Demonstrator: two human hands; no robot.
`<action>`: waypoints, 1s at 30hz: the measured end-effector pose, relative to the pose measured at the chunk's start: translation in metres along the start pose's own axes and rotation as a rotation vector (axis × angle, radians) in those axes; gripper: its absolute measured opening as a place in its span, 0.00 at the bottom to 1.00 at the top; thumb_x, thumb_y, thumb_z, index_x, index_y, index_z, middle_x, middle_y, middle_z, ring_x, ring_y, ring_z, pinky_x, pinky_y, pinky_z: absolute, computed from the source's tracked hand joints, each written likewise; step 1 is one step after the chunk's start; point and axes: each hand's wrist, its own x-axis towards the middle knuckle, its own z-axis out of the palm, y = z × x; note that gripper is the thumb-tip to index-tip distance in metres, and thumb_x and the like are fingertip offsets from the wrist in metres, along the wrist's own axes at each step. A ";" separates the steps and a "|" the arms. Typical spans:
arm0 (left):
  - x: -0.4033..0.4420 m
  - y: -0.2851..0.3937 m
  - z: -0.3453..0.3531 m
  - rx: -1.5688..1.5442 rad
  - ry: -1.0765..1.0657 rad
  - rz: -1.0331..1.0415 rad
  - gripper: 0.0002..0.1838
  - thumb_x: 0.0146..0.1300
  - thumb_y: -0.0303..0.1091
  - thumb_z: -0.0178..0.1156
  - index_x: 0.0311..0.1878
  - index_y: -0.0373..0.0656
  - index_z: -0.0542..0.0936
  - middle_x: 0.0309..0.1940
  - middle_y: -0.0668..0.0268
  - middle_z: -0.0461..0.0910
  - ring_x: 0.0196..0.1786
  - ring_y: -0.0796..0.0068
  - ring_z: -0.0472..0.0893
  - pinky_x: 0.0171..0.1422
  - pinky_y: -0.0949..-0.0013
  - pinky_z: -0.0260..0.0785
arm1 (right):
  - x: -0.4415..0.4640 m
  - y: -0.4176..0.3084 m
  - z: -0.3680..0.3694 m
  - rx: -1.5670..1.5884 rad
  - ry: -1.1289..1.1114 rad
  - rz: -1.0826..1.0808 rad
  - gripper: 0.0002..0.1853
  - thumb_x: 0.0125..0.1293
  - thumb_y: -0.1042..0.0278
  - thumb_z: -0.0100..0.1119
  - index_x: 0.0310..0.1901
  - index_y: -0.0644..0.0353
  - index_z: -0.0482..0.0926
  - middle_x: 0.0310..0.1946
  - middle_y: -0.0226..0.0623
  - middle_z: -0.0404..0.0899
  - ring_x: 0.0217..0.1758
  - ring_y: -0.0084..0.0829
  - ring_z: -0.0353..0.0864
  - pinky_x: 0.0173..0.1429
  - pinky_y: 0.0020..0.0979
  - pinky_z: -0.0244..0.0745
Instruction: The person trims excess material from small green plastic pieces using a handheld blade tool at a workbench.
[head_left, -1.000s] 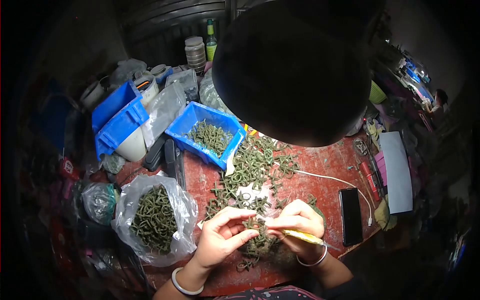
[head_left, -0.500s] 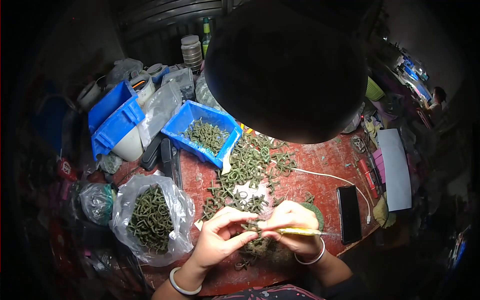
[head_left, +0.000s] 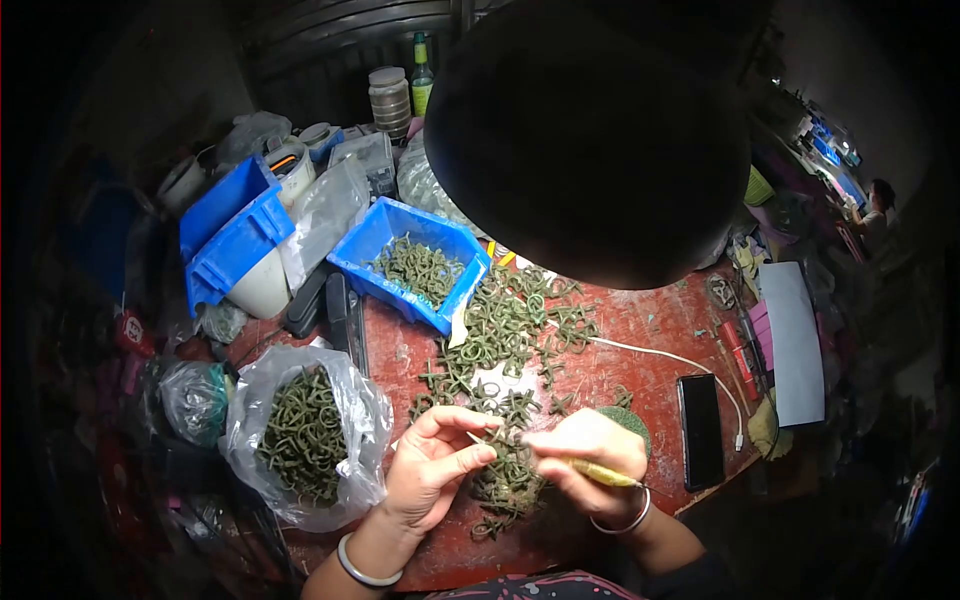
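Here, a small green piece (head_left: pixel 497 437) is held at the fingertips of the left hand (head_left: pixel 430 475), whose thumb and forefinger are kept a narrow way apart; its exact shape is partly hidden. A yellow-handled tool (head_left: pixel 602 472) is gripped in the closed fingers of the right hand (head_left: pixel 590 450), just beside the left fingertips. Whether the piece is also touched by the right hand cannot be told.

Many green ring-shaped pieces (head_left: pixel 500 325) are spread over the red tabletop (head_left: pixel 640 320), from below both hands up to the blue bin (head_left: pixel 385 292), in which more are heaped. Another heap is held in the open clear plastic bag (head_left: pixel 370 435), left of the left hand. A round green pad (head_left: pixel 630 424) is partly covered by the right hand. Farther right, a black phone (head_left: pixel 701 430) is laid near the end of a white cable (head_left: pixel 690 361), and a pale sheet (head_left: pixel 792 345) is seen beyond.

Behind the bag, a second blue bin (head_left: pixel 235 250) is tilted against a white tub (head_left: pixel 265 287). The upper middle of the view is blocked by a large dark round shape (head_left: pixel 590 140).
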 end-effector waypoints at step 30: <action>0.000 0.005 -0.010 -0.310 -0.132 -0.280 0.18 0.69 0.28 0.55 0.60 0.33 0.72 0.47 0.57 0.79 0.48 0.69 0.79 0.50 0.70 0.73 | 0.000 0.007 0.000 0.137 0.030 0.170 0.11 0.53 0.79 0.70 0.40 0.63 0.85 0.32 0.37 0.84 0.32 0.30 0.81 0.38 0.28 0.74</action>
